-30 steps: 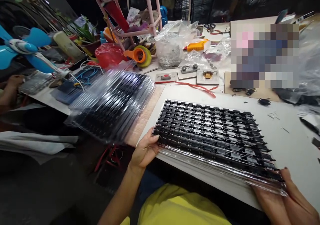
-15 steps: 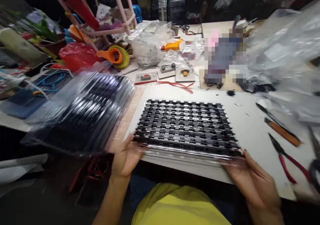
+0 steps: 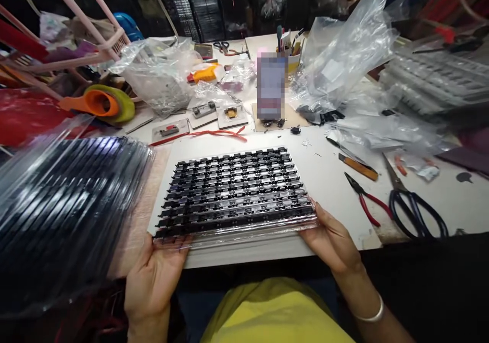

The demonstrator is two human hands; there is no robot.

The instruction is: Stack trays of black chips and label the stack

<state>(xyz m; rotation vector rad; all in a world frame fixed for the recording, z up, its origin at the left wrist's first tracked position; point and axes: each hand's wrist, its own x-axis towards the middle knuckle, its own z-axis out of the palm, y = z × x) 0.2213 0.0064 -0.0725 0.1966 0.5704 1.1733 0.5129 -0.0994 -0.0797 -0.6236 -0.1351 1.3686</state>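
Observation:
A clear plastic tray (image 3: 248, 230) carries rows of small black parts (image 3: 233, 190) with metal pins. My left hand (image 3: 156, 272) grips its near left corner, thumb on top and fingers underneath. At the near right corner my right hand (image 3: 332, 236) holds it the same way; the fingers of both hands are partly hidden below the tray. The tray's near edge sits close to the front edge of the white table (image 3: 328, 160). To its left is a stack of similar filled clear trays (image 3: 76, 195), blurred near the frame's edge.
Pliers (image 3: 367, 198), scissors (image 3: 410, 205) and a wooden-handled knife (image 3: 357, 166) lie on the right. Behind stand clear plastic bags (image 3: 160, 76), small fixtures on tiles (image 3: 231, 116) and a red cord (image 3: 214, 133). A pink rack (image 3: 91, 7) rises at the back left.
The view has turned to the right, so the bench things appear further left and the scissors now show fully. Both hands still hold the tray.

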